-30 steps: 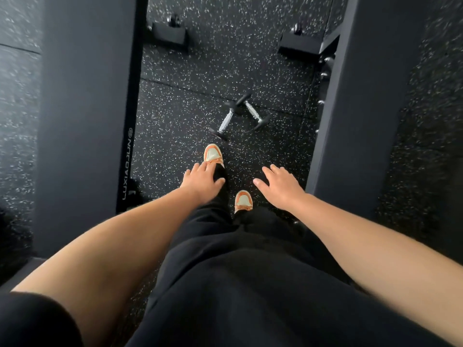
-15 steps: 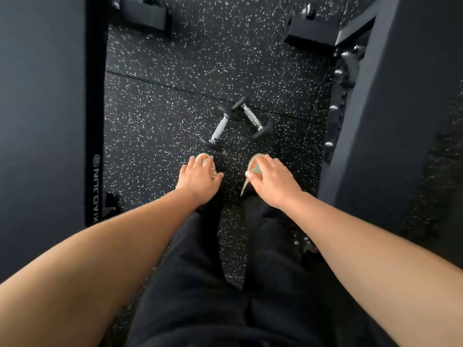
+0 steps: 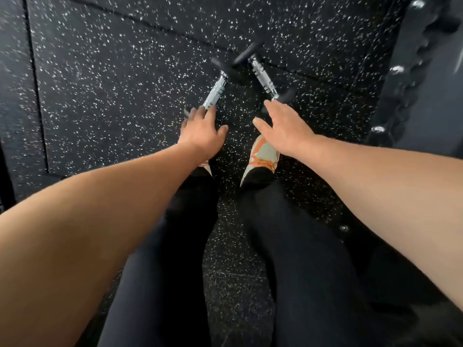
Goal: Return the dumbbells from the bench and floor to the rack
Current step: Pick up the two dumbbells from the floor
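Dumbbells: two on the speckled floor (image 3: 112,83), just ahead of my right shoe (image 3: 263,156), lying in a V with far heads touching or nearly so, can't tell. Left dumbbell (image 3: 215,92) ahead-left of the shoe, right dumbbell (image 3: 263,76) ahead-right. My left hand (image 3: 200,131) is spread, fingertips over the left one's near end, contact unclear from blur. My right hand (image 3: 285,128) is spread flat, fingers just short of the right one's near head, holding nothing. Step: reaching down for the floor pair, no grip yet. Next, I judge: each palm onto a silver handle, wrap, lift both, then carry to the rack, probably the blurred dark frame (image 3: 426,71) right of the shoe.
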The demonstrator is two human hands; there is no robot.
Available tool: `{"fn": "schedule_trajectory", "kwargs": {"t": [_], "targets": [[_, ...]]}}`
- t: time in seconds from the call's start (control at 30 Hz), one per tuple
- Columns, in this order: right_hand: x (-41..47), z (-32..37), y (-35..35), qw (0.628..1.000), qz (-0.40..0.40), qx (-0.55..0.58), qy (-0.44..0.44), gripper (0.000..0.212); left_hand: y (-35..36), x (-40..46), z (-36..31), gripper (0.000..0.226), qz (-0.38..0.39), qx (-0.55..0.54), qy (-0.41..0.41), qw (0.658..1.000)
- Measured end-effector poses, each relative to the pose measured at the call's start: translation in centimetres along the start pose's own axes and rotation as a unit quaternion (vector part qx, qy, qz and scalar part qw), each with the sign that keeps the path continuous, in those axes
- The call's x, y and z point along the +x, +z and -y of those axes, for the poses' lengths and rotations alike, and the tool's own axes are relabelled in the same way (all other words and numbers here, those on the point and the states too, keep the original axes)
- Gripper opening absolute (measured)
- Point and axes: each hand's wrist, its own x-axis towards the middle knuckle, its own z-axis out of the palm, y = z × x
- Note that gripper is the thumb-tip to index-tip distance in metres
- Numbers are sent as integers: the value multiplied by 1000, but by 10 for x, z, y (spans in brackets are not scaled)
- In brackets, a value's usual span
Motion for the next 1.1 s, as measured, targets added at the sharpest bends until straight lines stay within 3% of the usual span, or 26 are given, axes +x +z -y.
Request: {"fn": "schedule_trajectory", "kwargs": {"t": [0.27, 0.5, 0.67, 0.97, 1.1], "targets": [[113, -35, 31, 1000, -6, 11, 2, 83, 45, 101, 9, 72, -29, 5, 6, 1000], [174, -52, 32, 998, -40, 39, 23, 87, 57, 160, 17, 70, -31, -93, -32, 995], [205, -43, 35, 994, -35, 93, 43, 80, 64, 179, 19, 60, -42, -163, -41, 985], [225, -51, 39, 985, -74, 146, 59, 51, 61, 186, 18, 53, -21, -196, -62, 979], [216, -45, 36, 969, -68, 217, 94, 51, 38, 175, 15, 54, -17, -206, -82, 975]]}}
